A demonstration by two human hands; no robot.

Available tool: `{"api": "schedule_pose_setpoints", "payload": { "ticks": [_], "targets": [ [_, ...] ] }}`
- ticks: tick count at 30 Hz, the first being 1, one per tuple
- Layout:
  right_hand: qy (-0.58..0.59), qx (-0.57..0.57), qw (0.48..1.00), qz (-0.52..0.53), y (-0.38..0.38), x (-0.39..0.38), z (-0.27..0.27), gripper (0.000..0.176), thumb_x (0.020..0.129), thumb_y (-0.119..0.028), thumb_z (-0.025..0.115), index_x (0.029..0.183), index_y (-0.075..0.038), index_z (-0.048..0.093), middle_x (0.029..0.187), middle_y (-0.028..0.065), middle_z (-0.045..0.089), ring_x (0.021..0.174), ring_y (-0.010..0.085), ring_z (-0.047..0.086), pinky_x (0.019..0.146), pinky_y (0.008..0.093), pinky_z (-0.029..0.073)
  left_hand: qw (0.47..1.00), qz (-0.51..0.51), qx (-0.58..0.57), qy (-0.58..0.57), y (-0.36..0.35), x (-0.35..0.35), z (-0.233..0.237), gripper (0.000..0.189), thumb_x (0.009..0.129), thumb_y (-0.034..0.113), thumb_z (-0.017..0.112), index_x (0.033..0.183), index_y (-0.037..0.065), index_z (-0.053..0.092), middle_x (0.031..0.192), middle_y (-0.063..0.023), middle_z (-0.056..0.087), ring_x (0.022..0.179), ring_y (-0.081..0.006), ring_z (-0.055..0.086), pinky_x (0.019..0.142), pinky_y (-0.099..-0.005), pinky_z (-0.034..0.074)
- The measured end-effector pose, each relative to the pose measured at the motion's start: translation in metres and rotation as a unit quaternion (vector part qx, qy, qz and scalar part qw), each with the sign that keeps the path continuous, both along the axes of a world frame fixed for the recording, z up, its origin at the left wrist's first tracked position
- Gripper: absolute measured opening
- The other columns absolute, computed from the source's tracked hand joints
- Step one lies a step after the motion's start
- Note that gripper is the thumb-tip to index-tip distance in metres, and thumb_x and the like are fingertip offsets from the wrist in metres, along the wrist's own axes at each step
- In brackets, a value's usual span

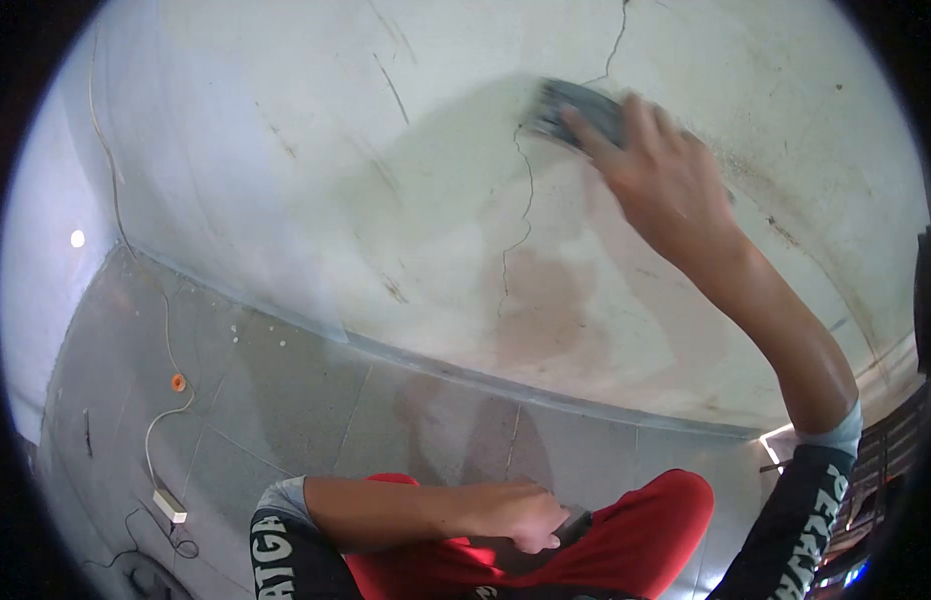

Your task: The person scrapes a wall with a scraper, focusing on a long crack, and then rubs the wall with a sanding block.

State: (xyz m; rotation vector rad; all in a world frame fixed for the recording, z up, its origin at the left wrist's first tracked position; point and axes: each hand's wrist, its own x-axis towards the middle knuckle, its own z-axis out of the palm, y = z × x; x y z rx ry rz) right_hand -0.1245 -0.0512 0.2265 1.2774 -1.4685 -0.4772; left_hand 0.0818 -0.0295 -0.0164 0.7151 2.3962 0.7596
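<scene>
My right hand [666, 165] is raised against the pale wall [416, 200], its fingers wrapped round a dark grey, flat block [586, 112] pressed to the surface. Both are slightly blurred. The block lies over a thin crack [529, 190] that runs down the wall below it and continues above. My left hand [529, 515] rests low over my lap between my red-clad knees, fingers curled. A small dark object [578, 524] shows just beside its fingertips; whether the fingers hold it is unclear.
Grey floor tiles [316, 415] meet the wall along a low skirting edge [466, 378]. At the left, a cable [151, 430] runs down the wall to a white power strip [170, 505], past an orange round piece [179, 382]. Dark slatted furniture [891, 450] stands at the right.
</scene>
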Motion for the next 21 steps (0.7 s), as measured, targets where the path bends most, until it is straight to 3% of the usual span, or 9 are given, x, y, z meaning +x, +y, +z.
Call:
{"api": "schedule_pose_setpoints", "payload": {
  "ticks": [1, 3, 7, 9, 11, 15, 17, 21],
  "targets": [
    [0.003, 0.000, 1.000, 0.003, 0.008, -0.003, 0.000, 0.049, 0.085, -0.010, 0.069, 0.135, -0.013, 0.067, 0.118, 0.0179, 0.060, 0.095, 0.0221, 0.066, 0.061, 0.0279, 0.058, 1.000, 0.003, 0.000, 0.003, -0.005, 0.002, -0.001, 0.043, 0.099, 0.039, 0.058, 0.114, -0.002, 0.064, 0.100, -0.0233, 0.072, 0.097, -0.0434, 0.070, 0.085, -0.0535, 0.056],
    [0.002, 0.023, 1.000, -0.014, 0.013, -0.007, 0.003, 0.054, 0.086, -0.010, 0.068, 0.139, -0.014, 0.063, 0.119, 0.0173, 0.060, 0.094, 0.0212, 0.066, 0.061, 0.0268, 0.057, 0.996, 0.054, -0.014, 0.062, -0.013, 0.003, -0.008, 0.037, 0.094, 0.035, 0.066, 0.095, -0.001, 0.071, 0.088, -0.0199, 0.073, 0.088, -0.0393, 0.071, 0.076, -0.0492, 0.055],
    [0.028, -0.031, 0.993, 0.114, -0.057, 0.006, 0.006, 0.059, 0.086, -0.009, 0.066, 0.144, -0.015, 0.058, 0.115, 0.0143, 0.058, 0.092, 0.0231, 0.064, 0.064, 0.0289, 0.057, 0.998, 0.031, -0.032, 0.046, -0.010, -0.004, -0.010, 0.036, 0.093, 0.034, 0.066, 0.096, -0.001, 0.071, 0.088, -0.0194, 0.073, 0.087, -0.0400, 0.071, 0.077, -0.0492, 0.055],
    [0.051, -0.062, 0.983, 0.167, -0.099, 0.025, 0.010, 0.059, 0.086, -0.009, 0.066, 0.144, -0.015, 0.058, 0.116, 0.0139, 0.058, 0.092, 0.0224, 0.064, 0.065, 0.0281, 0.057, 1.000, -0.003, -0.022, -0.013, -0.004, -0.010, -0.009, 0.045, 0.099, 0.039, 0.058, 0.115, -0.003, 0.063, 0.098, -0.0241, 0.072, 0.098, -0.0434, 0.070, 0.085, -0.0531, 0.056],
    [0.049, 0.001, 0.997, 0.054, -0.123, 0.044, 0.019, 0.055, 0.086, -0.010, 0.066, 0.140, -0.015, 0.062, 0.118, 0.0146, 0.059, 0.092, 0.0220, 0.065, 0.067, 0.0279, 0.057, 0.999, -0.007, -0.035, -0.012, -0.003, -0.007, -0.002, 0.044, 0.098, 0.038, 0.059, 0.115, -0.003, 0.063, 0.098, -0.0240, 0.072, 0.099, -0.0432, 0.070, 0.085, -0.0528, 0.056],
    [0.093, -0.037, 0.984, 0.148, -0.078, 0.013, 0.011, 0.048, 0.084, -0.011, 0.069, 0.131, -0.013, 0.068, 0.116, 0.0141, 0.062, 0.089, 0.0191, 0.064, 0.062, 0.0259, 0.057, 1.000, -0.003, -0.012, -0.018, -0.011, 0.001, 0.004, 0.044, 0.097, 0.038, 0.061, 0.114, -0.003, 0.064, 0.098, -0.0236, 0.072, 0.100, -0.0425, 0.070, 0.086, -0.0522, 0.056],
    [0.025, -0.007, 0.998, 0.056, -0.057, 0.015, 0.009, 0.049, 0.083, -0.011, 0.068, 0.132, -0.013, 0.068, 0.115, 0.0130, 0.063, 0.088, 0.0187, 0.064, 0.060, 0.0266, 0.056, 1.000, 0.007, -0.020, -0.016, -0.017, 0.000, 0.002, 0.044, 0.097, 0.038, 0.061, 0.114, -0.002, 0.064, 0.097, -0.0235, 0.072, 0.100, -0.0422, 0.070, 0.087, -0.0519, 0.056],
    [0.061, -0.035, 0.992, 0.102, -0.104, 0.019, 0.007, 0.049, 0.083, -0.011, 0.068, 0.132, -0.014, 0.069, 0.110, 0.0097, 0.063, 0.085, 0.0183, 0.064, 0.057, 0.0274, 0.055, 0.999, 0.013, -0.039, 0.002, -0.019, -0.008, -0.006, 0.041, 0.096, 0.037, 0.062, 0.110, -0.002, 0.065, 0.096, -0.0233, 0.072, 0.098, -0.0411, 0.070, 0.087, -0.0509, 0.056]
  ]
}}
